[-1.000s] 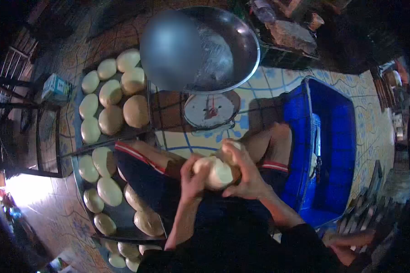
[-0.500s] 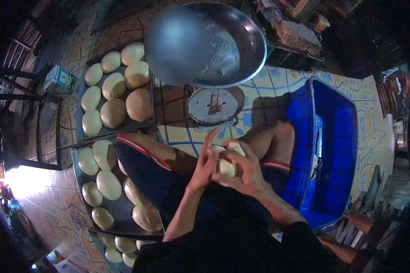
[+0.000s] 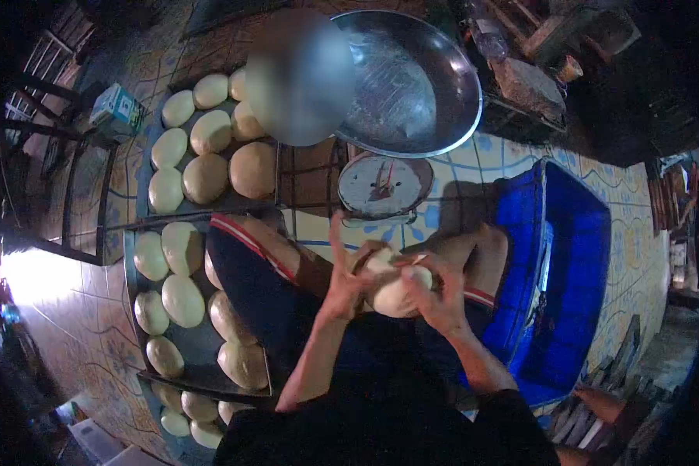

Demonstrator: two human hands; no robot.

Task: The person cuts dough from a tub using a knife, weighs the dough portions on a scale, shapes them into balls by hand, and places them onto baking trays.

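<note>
Above my lap, a pale ball of dough (image 3: 394, 298) is held between my two hands. On its left side my left hand (image 3: 348, 281) grips it, the index finger pointing up and the other fingers curled at the dough. Fingers of my right hand (image 3: 441, 297) wrap over the top and right of the ball. Part of the dough is hidden behind the fingers. Just beyond my hands stands a dial scale (image 3: 385, 185) with a large metal pan (image 3: 462, 105) on top. A blurred patch covers the pan's left part.
To the left, dark trays (image 3: 202, 361) hold several smooth dough balls (image 3: 183, 300). A blue plastic crate (image 3: 542, 233) stands close on my right. A small box (image 3: 118, 109) is at the upper left. Tiled floor (image 3: 481, 159) shows around the scale.
The dough has turned and looks rounder, with more of its surface showing. My right hand has shifted slightly right. The scale, pan and trays appear displaced as the camera view moves.
</note>
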